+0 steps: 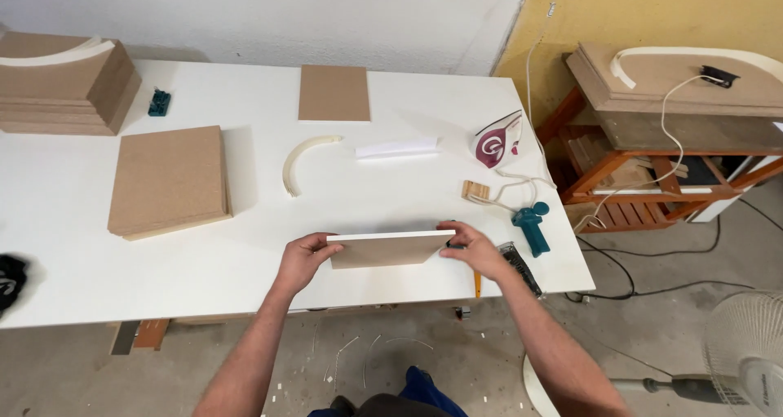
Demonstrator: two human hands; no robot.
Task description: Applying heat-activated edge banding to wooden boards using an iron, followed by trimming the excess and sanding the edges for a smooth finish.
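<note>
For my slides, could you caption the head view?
Both hands, left hand and right hand, hold a board on edge over a white table.

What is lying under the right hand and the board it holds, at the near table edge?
Beside and under the right hand lies a dark sanding block, and an orange pencil-like tool pokes out below it. The board and hand cover whatever else is there.

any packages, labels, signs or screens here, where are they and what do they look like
No packages, signs or screens show.
White and magenta clothes iron: right part of the white table, with a round swirl emblem on its side.
Black cloth: table's left edge, bearing a small white mark, too blurred to describe.
</note>
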